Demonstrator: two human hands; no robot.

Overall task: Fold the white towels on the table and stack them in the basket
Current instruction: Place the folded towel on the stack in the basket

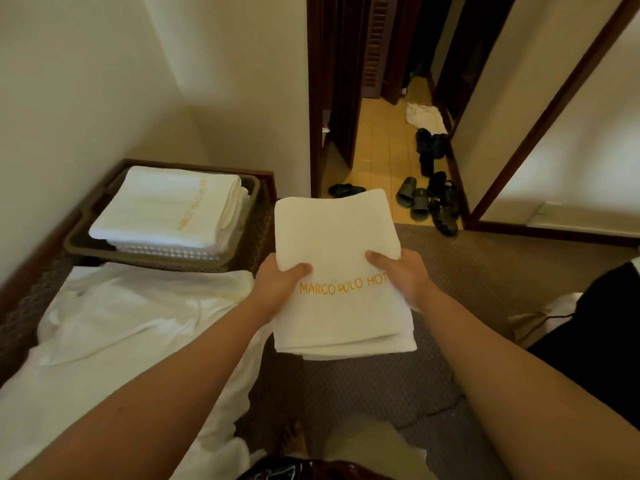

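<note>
A folded white towel with gold "MARCO POLO HOT" lettering is held flat in the air, to the right of the table. My left hand grips its left edge, thumb on top. My right hand grips its right edge the same way. At the back left a grey-brown basket holds a stack of folded white towels with gold lettering on top. Unfolded white towels lie crumpled on the dark woven table in front of the basket.
Walls close in the table on the left and behind. Carpet lies to the right. A doorway ahead opens on a tiled floor with several dark sandals and a white cloth. A dark item sits at the right edge.
</note>
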